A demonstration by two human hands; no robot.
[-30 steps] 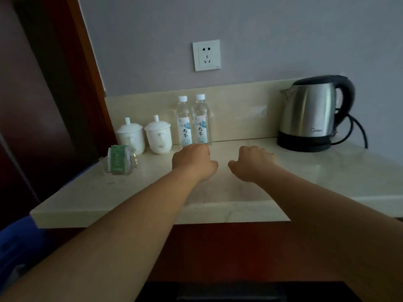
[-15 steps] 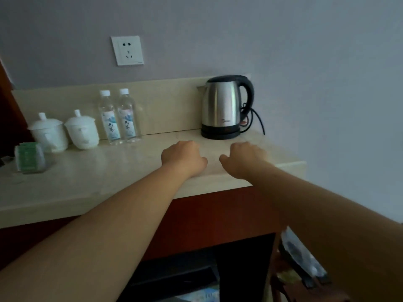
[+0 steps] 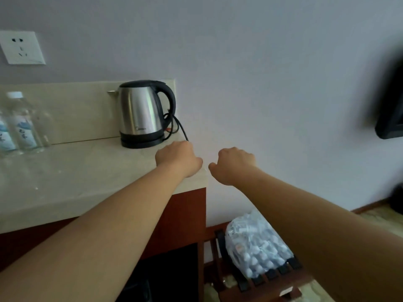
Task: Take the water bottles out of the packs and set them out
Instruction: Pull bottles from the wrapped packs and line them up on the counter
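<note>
Two clear water bottles [image 3: 23, 125] with white caps and blue labels stand upright at the far left of the marble counter [image 3: 65, 177], against its backsplash. A shrink-wrapped pack of water bottles [image 3: 255, 245] lies on a wooden slatted rack at the lower right, partly hidden by my right forearm. My left hand [image 3: 177, 158] hovers over the counter's right corner with fingers curled and nothing in it. My right hand [image 3: 234, 164] is held out beside the counter in front of the wall, fingers curled, empty.
A steel kettle [image 3: 141, 114] with a black handle and cord stands at the counter's back right. A wall socket [image 3: 21, 47] is at the upper left. A dark, blurred object [image 3: 390, 110] hangs on the wall at the right. The wooden rack [image 3: 268, 282] stands on the floor.
The view has swung to the right: cups and tea tin have left the frame, the bottles slid to the left edge, and the pack on the rack has come into sight. Both hands moved right.
</note>
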